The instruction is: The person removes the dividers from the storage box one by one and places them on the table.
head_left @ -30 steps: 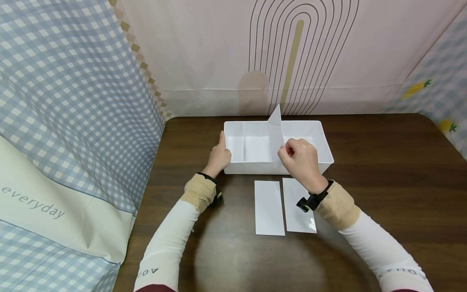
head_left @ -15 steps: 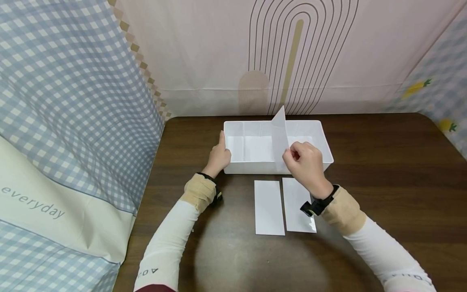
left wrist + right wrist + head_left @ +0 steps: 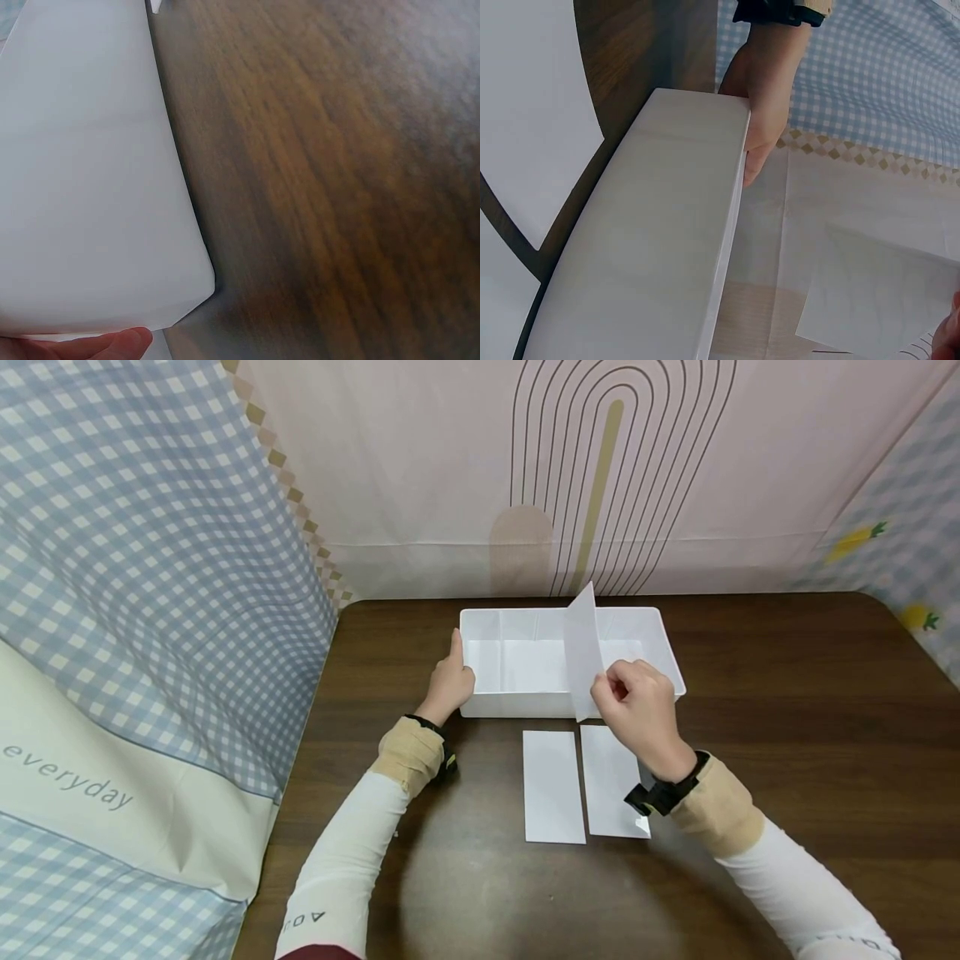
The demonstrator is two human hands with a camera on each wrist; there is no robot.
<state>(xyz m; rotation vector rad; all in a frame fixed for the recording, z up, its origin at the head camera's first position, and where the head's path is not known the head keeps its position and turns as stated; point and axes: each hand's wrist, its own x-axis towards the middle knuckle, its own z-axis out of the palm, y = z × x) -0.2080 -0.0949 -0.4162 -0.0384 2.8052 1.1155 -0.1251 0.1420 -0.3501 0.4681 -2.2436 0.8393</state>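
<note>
**White panel [image 3: 582,652] in right hand [image 3: 636,706], up at the white box [image 3: 517,705]**

Right fingers pinch the panel's near edge, closed narrow on it. Panel stands roughly upright across the box, right of the divider [image 3: 501,656]; top pokes above the rim, near bottom corner overlaps the front wall in the head view. Contact: can't tell.
Left hand [image 3: 447,681] at box's left end, index straight along the wall, other fingers mostly hidden. Two loose panels [image 3: 553,787] flat on table [image 3: 787,735], near side of box.

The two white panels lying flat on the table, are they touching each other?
Apart. The head view shows a thin dark strip of table between the left panel and the right panel.
</note>
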